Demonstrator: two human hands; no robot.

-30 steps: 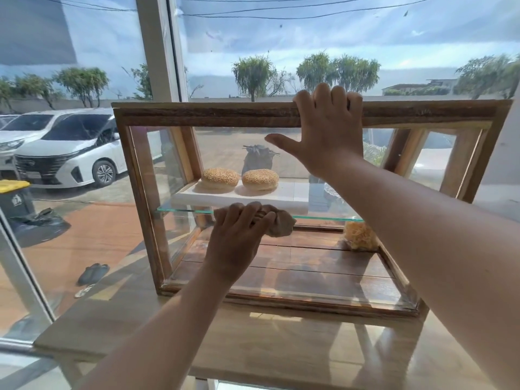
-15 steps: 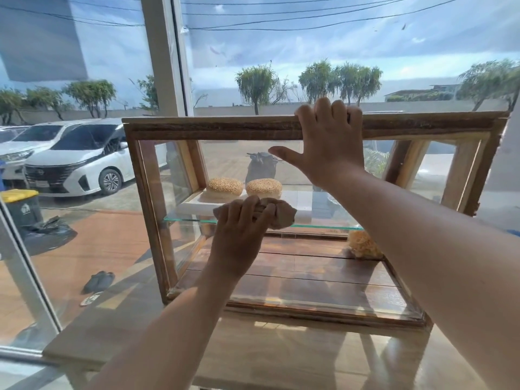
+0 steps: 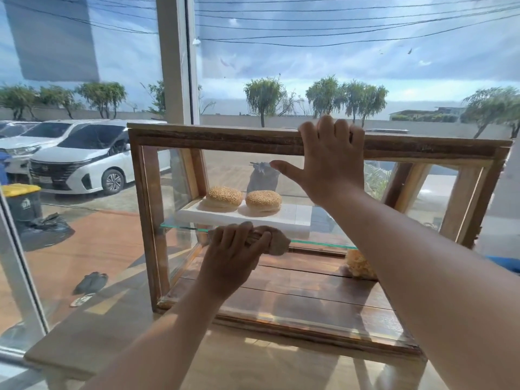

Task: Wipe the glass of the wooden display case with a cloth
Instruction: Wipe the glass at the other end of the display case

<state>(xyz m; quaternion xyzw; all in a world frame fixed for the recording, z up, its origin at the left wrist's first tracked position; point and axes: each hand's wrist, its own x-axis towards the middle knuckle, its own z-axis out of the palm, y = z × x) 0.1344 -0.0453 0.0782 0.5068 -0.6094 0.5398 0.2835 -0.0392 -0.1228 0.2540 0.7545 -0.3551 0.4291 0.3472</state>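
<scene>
A wooden display case (image 3: 213,137) with glass sides stands on a wooden table (image 3: 112,327) by a window. My left hand (image 3: 230,257) presses a crumpled brown cloth (image 3: 277,243) against the front glass at mid height, level with the inner glass shelf. My right hand (image 3: 329,161) rests over the case's top front rail, fingers hooked on the top edge and thumb spread to the left. Two sesame buns (image 3: 225,197) sit on a white board (image 3: 292,218) on the shelf inside.
A pale crumbly piece of food (image 3: 358,264) lies on the case's wooden floor at the right. Behind the case is a large window with a white post (image 3: 176,66). Outside are parked white cars, a bin and trees. The table's front left edge is near.
My left hand with the cloth stays at about the same spot on the front glass. The view has tilted up, so the case sits lower in the frame. My right hand keeps its place on the top rail.
</scene>
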